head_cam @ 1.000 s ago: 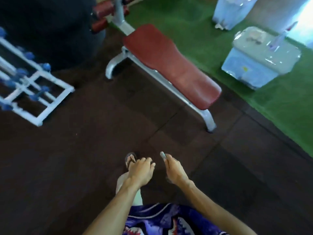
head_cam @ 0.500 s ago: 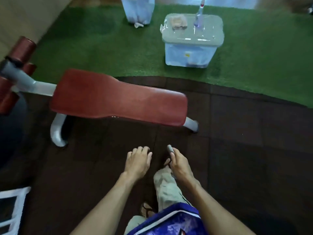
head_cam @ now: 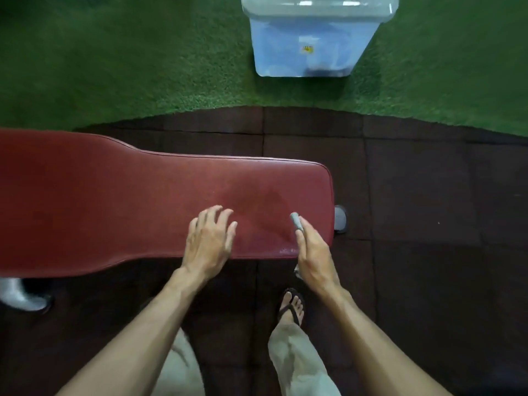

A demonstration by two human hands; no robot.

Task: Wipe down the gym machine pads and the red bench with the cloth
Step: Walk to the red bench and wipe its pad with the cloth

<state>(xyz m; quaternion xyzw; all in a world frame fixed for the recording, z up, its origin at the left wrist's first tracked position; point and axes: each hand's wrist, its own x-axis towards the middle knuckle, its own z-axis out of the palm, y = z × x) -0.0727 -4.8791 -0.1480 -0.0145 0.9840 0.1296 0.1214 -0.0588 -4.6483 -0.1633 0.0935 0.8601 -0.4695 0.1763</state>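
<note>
The red bench [head_cam: 114,201] runs left to right straight in front of me, its narrow end at the right. My left hand [head_cam: 210,241] hovers over the bench's near edge, palm down, fingers spread, holding nothing. My right hand [head_cam: 313,252] is over the bench's right end with its fingers stretched forward; a grey cover [head_cam: 295,221] sits on the tip of the forefinger. I see no cloth in either hand. No machine pads are in view.
A translucent blue plastic box [head_cam: 308,38] with a lid stands on the green turf [head_cam: 114,67] beyond the bench. The bench's metal legs show at the lower left [head_cam: 20,295] and the right end [head_cam: 340,218]. My sandalled foot [head_cam: 291,305] is on dark rubber tiles.
I have stepped up to the bench: it moved from ahead of me to right under my hands. Both hands now reach over its near edge, the left with fingers spread wider.
</note>
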